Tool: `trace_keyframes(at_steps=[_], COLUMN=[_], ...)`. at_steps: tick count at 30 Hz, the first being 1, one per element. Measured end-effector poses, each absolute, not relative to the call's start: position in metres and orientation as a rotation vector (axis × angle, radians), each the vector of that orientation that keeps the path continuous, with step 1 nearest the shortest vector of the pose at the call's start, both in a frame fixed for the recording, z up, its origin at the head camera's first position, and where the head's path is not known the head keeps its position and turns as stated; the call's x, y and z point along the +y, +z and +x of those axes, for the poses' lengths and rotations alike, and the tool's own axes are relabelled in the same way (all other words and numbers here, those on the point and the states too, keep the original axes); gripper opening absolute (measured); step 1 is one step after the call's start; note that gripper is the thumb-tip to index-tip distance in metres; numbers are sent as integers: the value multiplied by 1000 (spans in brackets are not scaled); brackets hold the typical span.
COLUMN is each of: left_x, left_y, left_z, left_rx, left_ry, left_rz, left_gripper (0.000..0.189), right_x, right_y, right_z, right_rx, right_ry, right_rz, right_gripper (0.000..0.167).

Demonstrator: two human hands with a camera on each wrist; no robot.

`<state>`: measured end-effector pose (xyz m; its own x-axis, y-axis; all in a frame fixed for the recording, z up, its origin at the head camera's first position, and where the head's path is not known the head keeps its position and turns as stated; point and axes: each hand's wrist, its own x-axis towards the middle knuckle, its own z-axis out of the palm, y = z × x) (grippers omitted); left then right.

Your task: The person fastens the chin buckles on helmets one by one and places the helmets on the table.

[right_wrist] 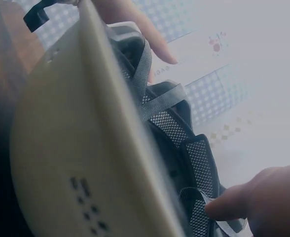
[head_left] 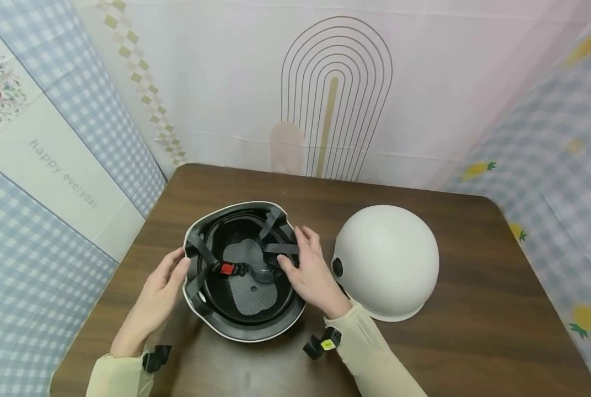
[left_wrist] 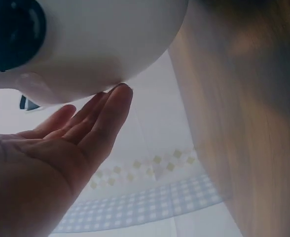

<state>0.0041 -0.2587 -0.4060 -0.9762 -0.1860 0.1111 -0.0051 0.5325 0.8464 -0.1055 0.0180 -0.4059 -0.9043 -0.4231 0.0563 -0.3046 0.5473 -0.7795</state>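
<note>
A white helmet (head_left: 253, 332) lies upside down on the table, its black padded inside facing up. Grey-black straps (head_left: 281, 248) cross its opening, joined by a buckle with a red part (head_left: 227, 268). My left hand (head_left: 157, 295) is at its left side; in the left wrist view the straight fingers (left_wrist: 108, 116) touch the outer shell from below. My right hand (head_left: 315, 275) grips the right rim, thumb inside by the strap; its other fingertips are partly hidden. The thumb also shows against a strap in the right wrist view.
A second white helmet (head_left: 387, 262), dome up with a black round piece on its side, stands just right of my right hand. The brown wooden table (head_left: 479, 331) has rounded back corners. Patterned cloth (head_left: 226, 82) hangs behind and on both sides.
</note>
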Motion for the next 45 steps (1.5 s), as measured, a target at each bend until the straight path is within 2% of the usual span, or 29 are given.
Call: trace_keyframes(at_steps=[11,18,21,25,27,29,40,45], left_x=[-260,-263,-266,-268,-267,-264,-244,-238], left_y=[-412,-422,-430,-437,-437,-436,-412,-401], left_z=[-7,-9,-12,-15,-17,-18,-23,-24], left_rx=[-2508,-2253,-2100,-2009,-2036,-2084,-2224,-2349], left_ry=[-1521,-1805,-1914,-1972,-1932,-1854,-1607,-1480], left_rz=[101,-213,-358,-480,-492,-468,-200,-155], left_gripper=[49,48,59,93,98,96,58,60], right_x=[20,18,17,16,16,16,13,9], right_y=[-409,-412,-413,-416,-417,-419,-434,-444], right_z=[-108,-111,-112,-113,-113,-114,-118,-117], right_rx=[2665,2668,2650,2633,2628,2621,2552,2524], right_ry=[-1229,-1202,-1198,-1207,-1218,-1235,-1349,-1399], right_rz=[-567,-538,-526,-517,-508,-494,-457,-428], right_gripper=[72,72,73,72,72,72,73,77])
